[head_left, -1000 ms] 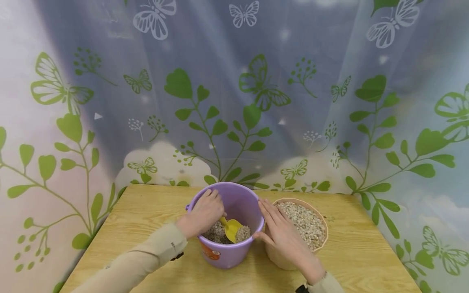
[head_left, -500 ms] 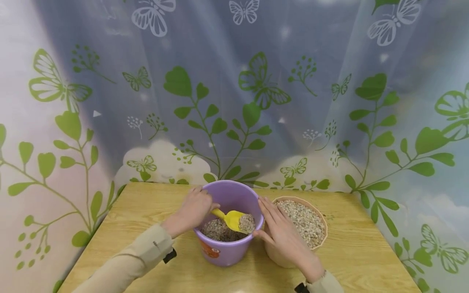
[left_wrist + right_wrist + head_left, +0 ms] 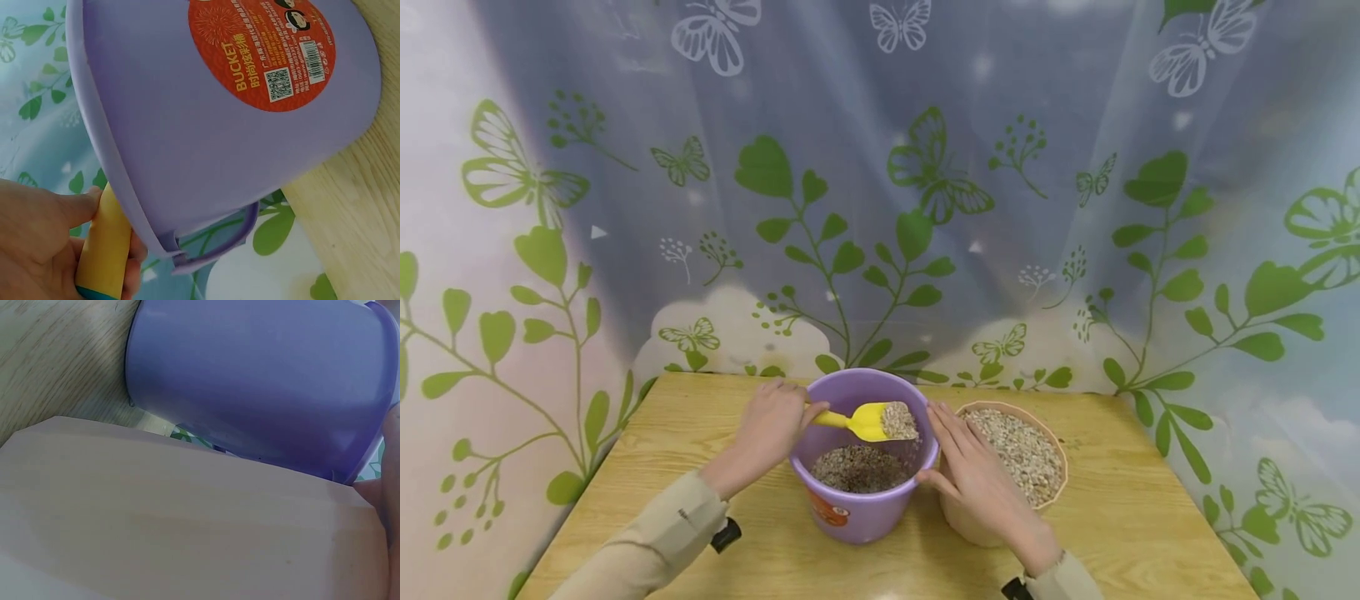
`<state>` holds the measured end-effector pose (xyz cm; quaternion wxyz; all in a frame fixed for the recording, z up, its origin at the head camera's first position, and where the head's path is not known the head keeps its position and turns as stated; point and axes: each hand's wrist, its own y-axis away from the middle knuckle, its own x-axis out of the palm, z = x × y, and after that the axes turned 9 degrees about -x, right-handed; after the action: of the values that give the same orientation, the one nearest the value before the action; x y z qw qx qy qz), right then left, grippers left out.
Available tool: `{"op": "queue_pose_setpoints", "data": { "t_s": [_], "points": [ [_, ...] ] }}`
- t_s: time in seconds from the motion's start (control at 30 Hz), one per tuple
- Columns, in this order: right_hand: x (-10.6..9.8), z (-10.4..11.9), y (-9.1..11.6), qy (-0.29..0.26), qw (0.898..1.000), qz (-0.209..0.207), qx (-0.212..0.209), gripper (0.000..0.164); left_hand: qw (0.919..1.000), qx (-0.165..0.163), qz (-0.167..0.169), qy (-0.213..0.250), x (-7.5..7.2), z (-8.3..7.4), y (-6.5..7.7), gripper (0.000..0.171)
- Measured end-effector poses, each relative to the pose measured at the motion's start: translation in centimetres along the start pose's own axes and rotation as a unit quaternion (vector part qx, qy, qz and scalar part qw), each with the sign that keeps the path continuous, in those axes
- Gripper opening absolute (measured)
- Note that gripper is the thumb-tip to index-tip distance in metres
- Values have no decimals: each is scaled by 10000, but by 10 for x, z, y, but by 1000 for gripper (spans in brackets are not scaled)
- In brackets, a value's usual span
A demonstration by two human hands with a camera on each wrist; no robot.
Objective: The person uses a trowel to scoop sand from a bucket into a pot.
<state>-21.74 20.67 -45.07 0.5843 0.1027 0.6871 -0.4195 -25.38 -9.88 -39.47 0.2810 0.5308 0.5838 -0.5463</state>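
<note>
My left hand [image 3: 767,425] grips the yellow handle of a small shovel [image 3: 867,423], seen close up as a thick yellow grip [image 3: 106,244] in the left wrist view. Grey-brown grit [image 3: 898,421] fills the shovel's tip, and a few grains fall from its edge. The shovel is held level inside the mouth of a purple bucket [image 3: 863,521], over darker grit [image 3: 859,469] at the bottom. With fingers straight, my right hand [image 3: 981,483] rests between the bucket's right rim and a peach-coloured pot [image 3: 958,521]. The pot is filled with pale gravel [image 3: 1018,450].
Both containers stand side by side on a wooden table [image 3: 700,450]. A curtain [image 3: 850,167] printed with butterflies and leaves hangs behind the table and along its sides. The bucket has a purple side handle [image 3: 219,250] and a red label [image 3: 269,56].
My left hand has moved up and left, lifting the loaded shovel from the grit to near the bucket's rim height. The right hand stays in place.
</note>
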Motion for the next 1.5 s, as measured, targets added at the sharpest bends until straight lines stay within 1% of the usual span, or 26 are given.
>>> {"op": "queue_pose_setpoints", "data": {
  "t_s": [0.1, 0.3, 0.6, 0.7, 0.77, 0.9, 0.97, 1.07, 1.17, 1.3, 1.4, 1.5],
  "points": [
    [0, 0, 0, 40, 10000, -5, -4, 88, 10000, -46, -84, -20, -3, 4, 2, 36],
    [0, 0, 2, 72, 10000, 36, 34, 87, 9999, -131, -72, 23, -9, 8, 7, 30],
    [0, 0, 3, 85, 9999, 87, 44, 86, 9997, 12, -249, 14, -12, 12, 10, 27],
    [-1, 1, 5, 170, 9998, 71, 80, 88, 9997, 16, -223, -13, -14, 12, 10, 27],
    [-3, 1, 8, 322, 9994, 2, 80, 89, 9998, 10, -176, -29, -14, 12, 10, 27],
    [-13, -4, 25, 563, 9979, -265, 188, 89, 10000, 14, -85, -17, -15, 11, 11, 28],
    [-19, -12, 36, 596, 9969, -394, 318, 85, 10000, 9, -82, -13, -15, 11, 12, 28],
    [-31, -28, 55, 509, 9958, -474, 590, 81, 9999, -24, -127, -36, -17, 12, 12, 27],
    [-42, -42, 74, 471, 9941, -269, 940, 79, 9997, -14, -226, -65, -21, 12, 12, 27],
    [-53, -54, 97, 366, 9888, 208, 1429, 82, 9989, 142, -445, -106, -26, 11, 9, 26],
    [-55, -60, 108, 283, 9861, 413, 1587, 83, 9981, 248, -556, -124, -31, 9, 6, 26],
    [-53, -62, 112, 197, 9852, 481, 1632, 83, 9983, 277, -492, -111, -36, 4, 2, 28]
  ]
}}
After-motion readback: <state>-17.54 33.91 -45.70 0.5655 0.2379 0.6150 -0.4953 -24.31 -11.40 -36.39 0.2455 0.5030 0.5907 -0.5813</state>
